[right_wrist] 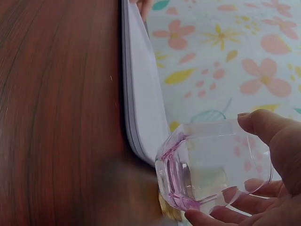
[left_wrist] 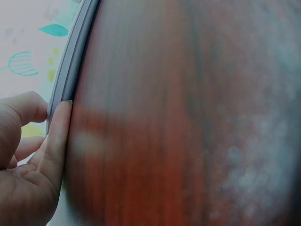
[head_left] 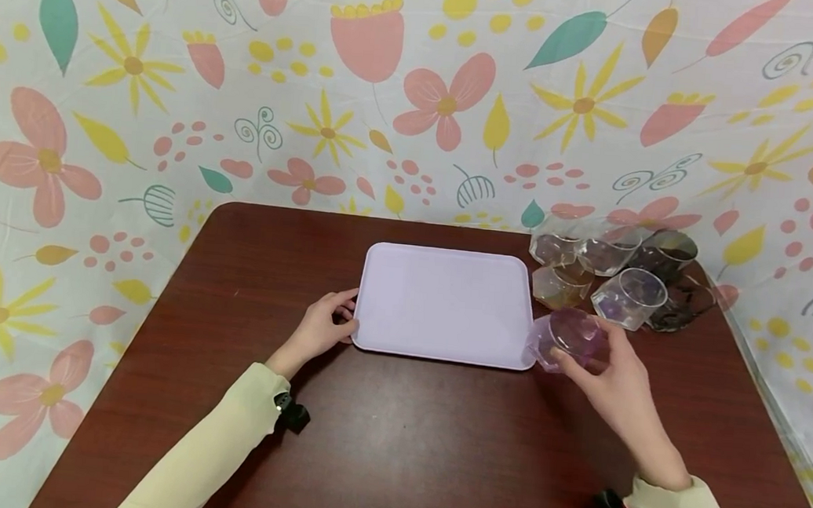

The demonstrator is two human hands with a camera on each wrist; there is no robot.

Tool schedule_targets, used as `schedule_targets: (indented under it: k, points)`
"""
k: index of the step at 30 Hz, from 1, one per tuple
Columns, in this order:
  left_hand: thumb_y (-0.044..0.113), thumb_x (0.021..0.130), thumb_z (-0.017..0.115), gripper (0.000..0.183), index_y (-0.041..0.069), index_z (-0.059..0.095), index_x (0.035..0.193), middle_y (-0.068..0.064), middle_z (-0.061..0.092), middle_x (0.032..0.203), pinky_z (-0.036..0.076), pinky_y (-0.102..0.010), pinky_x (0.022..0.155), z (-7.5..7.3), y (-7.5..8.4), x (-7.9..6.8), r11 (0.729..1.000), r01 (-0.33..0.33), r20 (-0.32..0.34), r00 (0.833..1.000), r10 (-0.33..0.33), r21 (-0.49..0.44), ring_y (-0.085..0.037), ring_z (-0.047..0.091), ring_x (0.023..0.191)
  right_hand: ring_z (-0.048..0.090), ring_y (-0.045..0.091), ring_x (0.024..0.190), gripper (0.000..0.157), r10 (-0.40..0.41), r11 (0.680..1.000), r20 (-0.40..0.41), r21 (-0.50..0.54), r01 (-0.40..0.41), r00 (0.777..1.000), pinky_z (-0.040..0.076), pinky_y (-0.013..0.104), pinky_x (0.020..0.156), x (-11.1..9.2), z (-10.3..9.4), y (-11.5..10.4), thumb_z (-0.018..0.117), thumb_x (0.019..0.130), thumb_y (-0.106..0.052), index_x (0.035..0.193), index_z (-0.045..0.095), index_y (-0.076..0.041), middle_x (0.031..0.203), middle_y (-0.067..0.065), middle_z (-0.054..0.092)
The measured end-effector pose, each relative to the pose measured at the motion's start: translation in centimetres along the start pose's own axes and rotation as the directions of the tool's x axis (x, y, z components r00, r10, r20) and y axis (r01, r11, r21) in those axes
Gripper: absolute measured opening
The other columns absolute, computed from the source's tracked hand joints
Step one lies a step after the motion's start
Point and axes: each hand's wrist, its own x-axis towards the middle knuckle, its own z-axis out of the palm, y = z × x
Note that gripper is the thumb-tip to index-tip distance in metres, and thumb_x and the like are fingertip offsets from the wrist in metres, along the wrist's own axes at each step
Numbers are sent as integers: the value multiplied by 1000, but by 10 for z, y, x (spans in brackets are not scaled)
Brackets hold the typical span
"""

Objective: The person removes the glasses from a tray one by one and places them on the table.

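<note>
A pale lilac rectangular tray (head_left: 445, 304) lies on the dark wood table. My left hand (head_left: 320, 323) is at its left edge; in the left wrist view, the thumb (left_wrist: 57, 125) and a finger pinch the tray's rim (left_wrist: 70, 61). My right hand (head_left: 620, 383) holds a transparent pink-purple glass cup (head_left: 574, 333) by its sides, thumb on one side and fingers on the other. The cup is tilted and overlaps the tray's right edge in the head view. Its faceted, purple-tinted base (right_wrist: 175, 176) points toward the tray's corner in the right wrist view.
Several more faceted glasses stand grouped at the table's back right: an amber glass (head_left: 561, 287), a clear one with a purple base (head_left: 628, 299), a dark grey glass (head_left: 665, 252) and others. A flower-patterned cloth (head_left: 387, 127) hangs behind the table (head_left: 393, 442).
</note>
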Motion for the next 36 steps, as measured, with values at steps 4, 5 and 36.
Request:
schedule_targets:
  k: [4, 5, 36]
  points:
    - [-4, 88, 65, 61, -4, 53, 148, -21, 60, 117, 66, -29, 62, 0, -1, -1, 1000, 2, -3, 1000, -2, -4, -29, 65, 101, 56, -5, 101, 72, 18, 999, -32, -30, -19, 999, 43, -6, 77, -5, -15, 8, 88, 83, -14, 141, 48, 4, 125, 27, 59]
    - [-5, 88, 65, 61, -4, 53, 148, -21, 60, 117, 66, -30, 63, 0, -1, -1, 1000, 2, -3, 1000, -2, -5, -29, 65, 101, 52, -11, 100, 73, 27, 999, -40, -33, -29, 999, 43, -7, 77, -6, -19, 10, 88, 84, -14, 141, 47, 4, 125, 27, 58]
    - [-4, 88, 65, 61, -3, 54, 147, -21, 60, 116, 66, -30, 62, 0, 5, -3, 1000, 3, -5, 1000, -3, -15, -31, 66, 101, 29, -21, 92, 77, 356, 914, -222, -120, -387, 908, 30, 3, 76, -20, -99, 97, 74, 93, -31, 151, 39, 5, 143, 36, 47]
